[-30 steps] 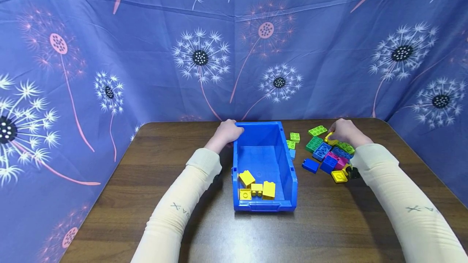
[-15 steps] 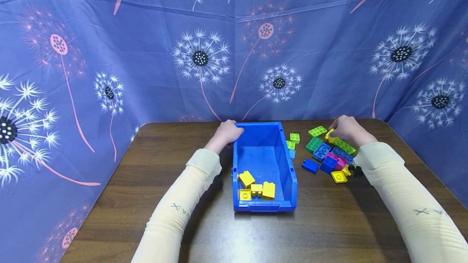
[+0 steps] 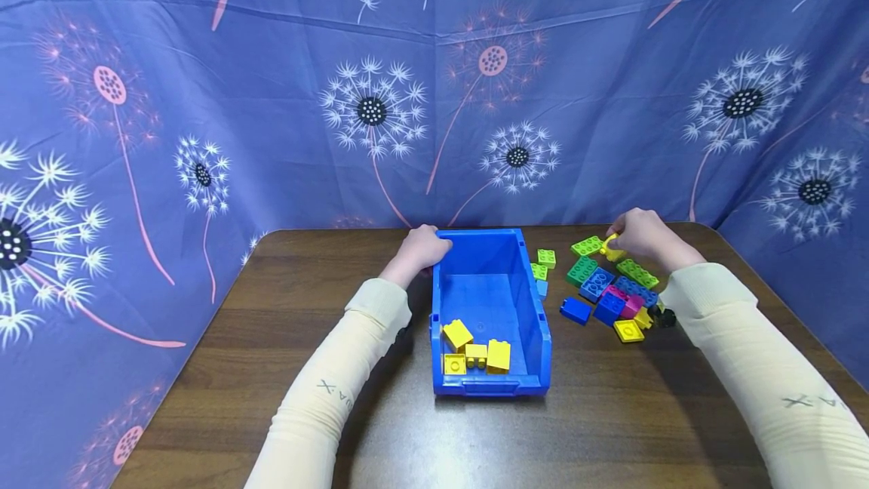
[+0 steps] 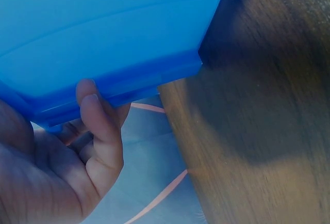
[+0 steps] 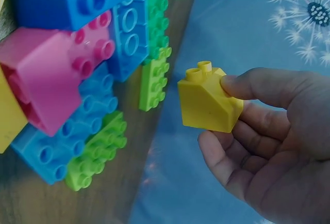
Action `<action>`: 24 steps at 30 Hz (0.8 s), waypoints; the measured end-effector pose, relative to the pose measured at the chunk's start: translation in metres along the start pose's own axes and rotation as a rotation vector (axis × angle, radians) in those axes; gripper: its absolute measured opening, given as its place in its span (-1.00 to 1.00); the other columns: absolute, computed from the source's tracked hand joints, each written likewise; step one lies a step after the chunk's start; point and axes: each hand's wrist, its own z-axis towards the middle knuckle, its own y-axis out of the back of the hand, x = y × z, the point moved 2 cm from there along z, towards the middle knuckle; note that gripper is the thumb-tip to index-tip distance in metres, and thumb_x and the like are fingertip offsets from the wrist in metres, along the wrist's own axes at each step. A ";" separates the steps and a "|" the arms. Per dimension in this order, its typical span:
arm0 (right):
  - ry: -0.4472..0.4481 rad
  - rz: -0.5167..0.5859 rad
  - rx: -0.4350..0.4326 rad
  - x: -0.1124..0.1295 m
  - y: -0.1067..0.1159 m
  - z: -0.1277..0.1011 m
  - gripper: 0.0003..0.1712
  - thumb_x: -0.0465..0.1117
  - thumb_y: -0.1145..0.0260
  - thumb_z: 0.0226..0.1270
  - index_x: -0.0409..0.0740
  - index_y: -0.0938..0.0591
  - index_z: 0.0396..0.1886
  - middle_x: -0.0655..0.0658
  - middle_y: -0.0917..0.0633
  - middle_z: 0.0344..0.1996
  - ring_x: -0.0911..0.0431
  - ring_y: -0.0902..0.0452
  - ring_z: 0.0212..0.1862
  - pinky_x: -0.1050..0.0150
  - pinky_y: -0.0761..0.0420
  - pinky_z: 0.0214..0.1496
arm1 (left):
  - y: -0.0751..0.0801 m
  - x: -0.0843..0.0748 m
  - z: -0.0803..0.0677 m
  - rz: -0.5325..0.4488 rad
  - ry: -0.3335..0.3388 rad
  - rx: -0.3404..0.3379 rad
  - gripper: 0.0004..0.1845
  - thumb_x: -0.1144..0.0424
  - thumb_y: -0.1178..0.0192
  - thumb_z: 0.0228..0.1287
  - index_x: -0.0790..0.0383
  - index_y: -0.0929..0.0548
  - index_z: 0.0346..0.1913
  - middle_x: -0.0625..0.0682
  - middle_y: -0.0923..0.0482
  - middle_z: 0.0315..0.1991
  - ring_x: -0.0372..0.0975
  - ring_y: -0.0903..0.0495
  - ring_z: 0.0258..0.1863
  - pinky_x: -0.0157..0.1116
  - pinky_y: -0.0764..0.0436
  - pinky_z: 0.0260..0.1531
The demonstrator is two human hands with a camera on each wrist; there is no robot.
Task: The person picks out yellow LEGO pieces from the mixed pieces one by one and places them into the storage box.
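Between the right fingers (image 5: 265, 119) sits a sloped, studded yellow plastic brick (image 5: 200, 105).

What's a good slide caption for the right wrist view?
A right hand pinches a sloped yellow block near colorful studded blocks on a brown table.

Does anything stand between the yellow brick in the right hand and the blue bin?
Yes: between the yellow brick and the blue bin lie small lime bricks, then the bin's right wall. Nothing visible blocks the way above them.
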 end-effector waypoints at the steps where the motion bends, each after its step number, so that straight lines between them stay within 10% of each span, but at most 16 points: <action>1: 0.009 -0.003 -0.005 0.002 0.001 0.000 -0.72 -0.27 -0.32 0.14 -0.44 -0.63 -0.24 -0.32 -0.68 -0.35 -0.01 -0.51 -0.41 0.15 -0.57 -0.41 | 0.000 0.000 0.000 0.000 0.000 0.000 -0.72 0.07 -0.03 0.34 0.26 -0.50 -0.22 0.14 -0.49 -0.45 -0.02 -0.66 -0.49 -0.23 -0.68 -0.52; 24: 0.072 -0.012 -0.010 0.037 0.013 -0.006 -0.73 -0.25 -0.34 0.15 -0.38 -0.65 -0.21 -0.24 -0.70 -0.38 0.06 -0.56 -0.41 0.18 -0.60 -0.42 | -0.001 -0.001 -0.002 0.004 0.009 -0.005 -0.70 0.07 -0.02 0.35 0.26 -0.50 -0.11 0.15 -0.50 -0.44 0.01 -0.68 -0.45 -0.21 -0.69 -0.50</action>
